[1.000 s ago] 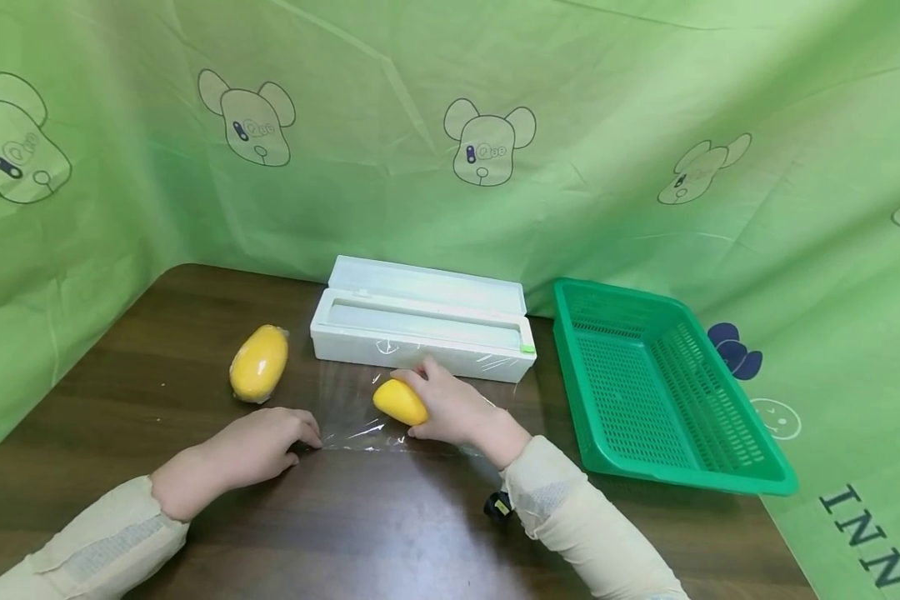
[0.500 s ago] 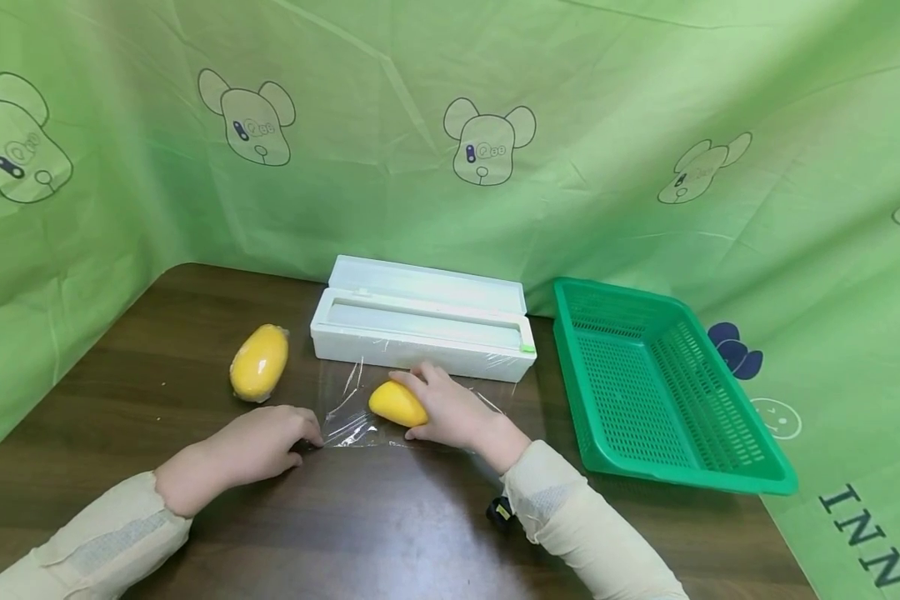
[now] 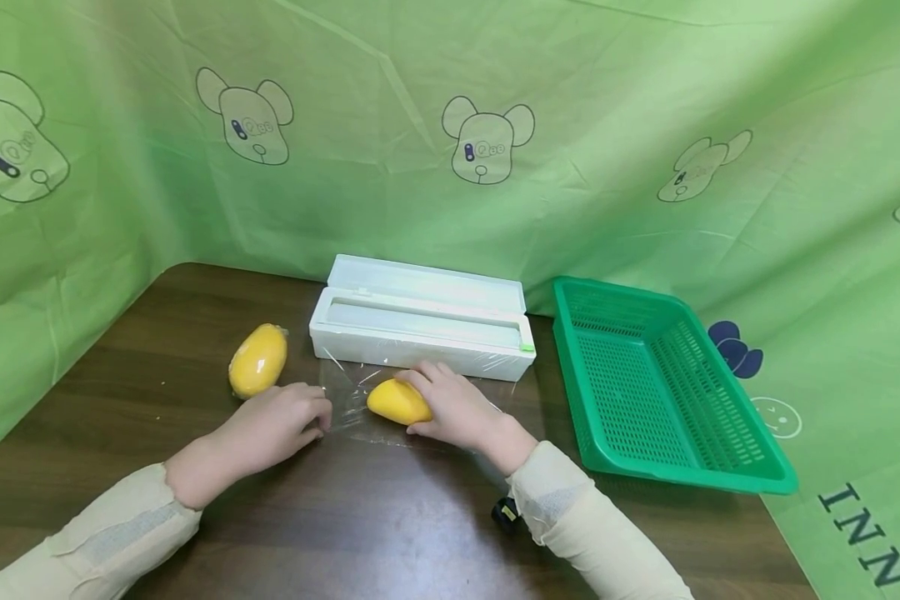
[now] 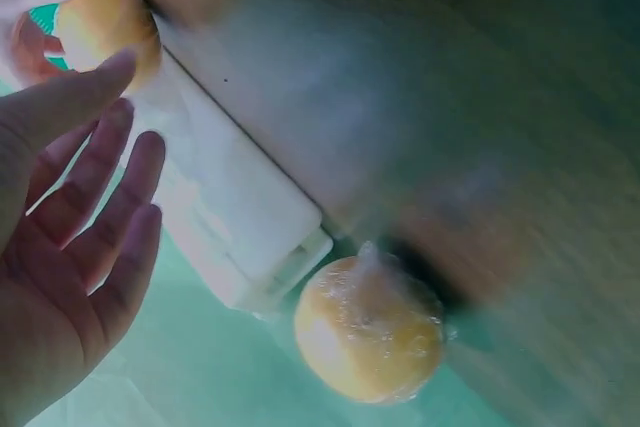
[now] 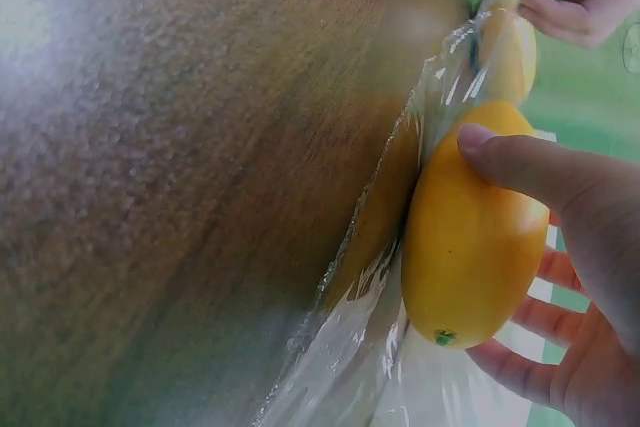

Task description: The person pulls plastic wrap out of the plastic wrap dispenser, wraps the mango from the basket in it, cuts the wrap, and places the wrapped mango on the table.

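Note:
My right hand (image 3: 453,408) grips a yellow mango (image 3: 397,402) over a sheet of clear cling film (image 3: 352,425) on the table. The thumb lies along one side of the fruit in the right wrist view, with the fingers on the other. At the film's left corner, my left hand (image 3: 277,427) pinches the edge between thumb and fingers; the right wrist view shows the film (image 5: 455,57) rising to those fingertips. Beyond the left hand lies a second mango (image 3: 258,361), wrapped in film. The film runs out from a white cling film dispenser box (image 3: 420,346) with its lid raised.
On the right stands a green plastic basket (image 3: 667,400) with perforated walls. A small black object (image 3: 506,512) shows beside the right sleeve. Green printed fabric (image 3: 390,167) hangs behind the brown wooden table (image 3: 330,533).
My left hand has moved up and slightly right, and the film's left corner has lifted and shifted with it. My right hand stays nearly in place with the mango.

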`<control>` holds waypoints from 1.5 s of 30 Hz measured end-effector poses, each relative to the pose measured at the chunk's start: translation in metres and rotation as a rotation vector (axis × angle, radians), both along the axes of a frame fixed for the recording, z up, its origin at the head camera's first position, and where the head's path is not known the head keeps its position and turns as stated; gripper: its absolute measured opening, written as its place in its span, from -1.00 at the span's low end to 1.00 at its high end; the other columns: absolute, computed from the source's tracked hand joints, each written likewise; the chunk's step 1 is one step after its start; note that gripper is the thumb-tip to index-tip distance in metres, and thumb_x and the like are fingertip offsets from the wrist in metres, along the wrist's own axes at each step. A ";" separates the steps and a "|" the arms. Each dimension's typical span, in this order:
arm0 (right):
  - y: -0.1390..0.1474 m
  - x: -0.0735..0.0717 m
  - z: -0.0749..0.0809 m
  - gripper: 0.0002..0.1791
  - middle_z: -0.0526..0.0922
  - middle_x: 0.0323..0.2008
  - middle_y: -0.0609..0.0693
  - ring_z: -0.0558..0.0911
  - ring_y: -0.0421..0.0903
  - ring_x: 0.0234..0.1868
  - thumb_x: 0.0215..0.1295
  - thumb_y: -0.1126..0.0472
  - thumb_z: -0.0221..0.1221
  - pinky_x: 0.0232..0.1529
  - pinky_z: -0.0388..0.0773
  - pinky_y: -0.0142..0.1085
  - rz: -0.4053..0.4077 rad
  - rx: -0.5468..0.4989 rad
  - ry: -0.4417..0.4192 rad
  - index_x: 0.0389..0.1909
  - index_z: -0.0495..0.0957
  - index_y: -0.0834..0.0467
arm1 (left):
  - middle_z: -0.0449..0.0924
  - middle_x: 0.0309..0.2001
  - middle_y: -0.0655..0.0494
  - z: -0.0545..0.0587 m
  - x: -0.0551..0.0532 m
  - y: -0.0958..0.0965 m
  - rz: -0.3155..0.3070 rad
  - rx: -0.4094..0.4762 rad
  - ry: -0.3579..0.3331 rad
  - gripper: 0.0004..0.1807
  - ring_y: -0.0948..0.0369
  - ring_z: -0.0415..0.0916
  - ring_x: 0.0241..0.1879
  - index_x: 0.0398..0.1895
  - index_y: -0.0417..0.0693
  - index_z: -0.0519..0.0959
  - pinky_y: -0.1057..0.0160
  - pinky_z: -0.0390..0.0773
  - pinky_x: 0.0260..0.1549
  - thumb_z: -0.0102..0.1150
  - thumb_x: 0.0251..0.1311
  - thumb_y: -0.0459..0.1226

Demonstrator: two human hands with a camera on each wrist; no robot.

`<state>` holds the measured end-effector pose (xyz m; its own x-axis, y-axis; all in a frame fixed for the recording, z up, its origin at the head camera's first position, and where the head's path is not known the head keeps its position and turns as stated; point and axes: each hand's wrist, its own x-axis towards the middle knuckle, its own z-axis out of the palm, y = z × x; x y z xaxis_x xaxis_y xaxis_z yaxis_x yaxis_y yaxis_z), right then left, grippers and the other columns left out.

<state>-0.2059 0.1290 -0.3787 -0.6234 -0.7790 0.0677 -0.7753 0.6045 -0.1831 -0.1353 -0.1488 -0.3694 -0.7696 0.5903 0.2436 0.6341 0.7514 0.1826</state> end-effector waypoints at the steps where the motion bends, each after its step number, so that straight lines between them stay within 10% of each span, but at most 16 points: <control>1: 0.000 0.000 0.000 -0.22 0.50 0.14 0.04 0.48 0.02 0.10 0.15 0.03 0.51 0.04 0.54 -0.10 0.002 0.001 -0.001 0.36 0.42 0.14 | 0.42 -0.47 0.34 0.001 -0.001 0.001 -0.006 0.010 0.030 -0.65 0.28 0.45 -0.43 -0.54 0.10 0.55 0.26 0.52 -0.49 0.53 -0.09 -0.49; 12: 0.002 -0.003 -0.001 -0.28 0.54 0.15 0.03 0.50 0.03 0.08 0.11 0.07 0.54 0.14 0.50 -0.12 0.020 -0.027 -0.016 0.26 0.48 0.16 | 0.44 -0.33 0.16 0.012 -0.022 0.028 -0.025 0.163 0.202 -0.81 0.20 0.48 -0.43 -0.42 -0.03 0.69 0.26 0.55 -0.48 0.56 0.02 -0.41; 22: 0.003 -0.002 -0.006 -0.19 0.61 0.14 0.01 0.47 0.01 0.00 0.04 0.02 0.58 0.07 0.46 -0.17 0.037 -0.067 0.026 0.29 0.47 0.18 | 0.56 -0.34 0.15 -0.006 -0.042 0.067 0.027 0.272 0.054 -0.87 0.17 0.57 -0.34 -0.35 -0.09 0.71 0.20 0.62 -0.34 0.48 0.11 -0.43; 36: 0.018 0.004 0.003 -0.35 0.58 0.08 0.09 0.53 0.03 0.08 0.09 0.10 0.56 0.15 0.52 -0.15 -0.008 -0.151 -0.042 0.10 0.46 0.24 | 0.74 -0.25 0.04 -0.015 -0.046 0.069 0.049 0.337 -0.128 -0.81 0.08 0.69 -0.20 -0.15 -0.17 0.65 0.07 0.67 -0.16 0.38 0.20 -0.47; 45: 0.080 0.032 0.015 -0.71 0.53 -0.44 -0.09 0.54 -0.10 -0.38 0.01 0.28 0.56 -0.33 0.54 -0.18 -0.299 0.055 -0.129 -0.41 0.58 0.13 | 0.64 -0.29 0.14 -0.015 -0.049 0.064 -0.029 0.314 -0.116 -0.92 0.17 0.62 -0.25 -0.26 -0.17 0.77 0.17 0.63 -0.17 0.39 0.21 -0.46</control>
<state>-0.1736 0.2091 -0.3635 -0.8258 -0.5604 -0.0635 -0.5344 0.8135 -0.2291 -0.1840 -0.0848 -0.3847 -0.7868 0.5226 0.3283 0.6158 0.6290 0.4746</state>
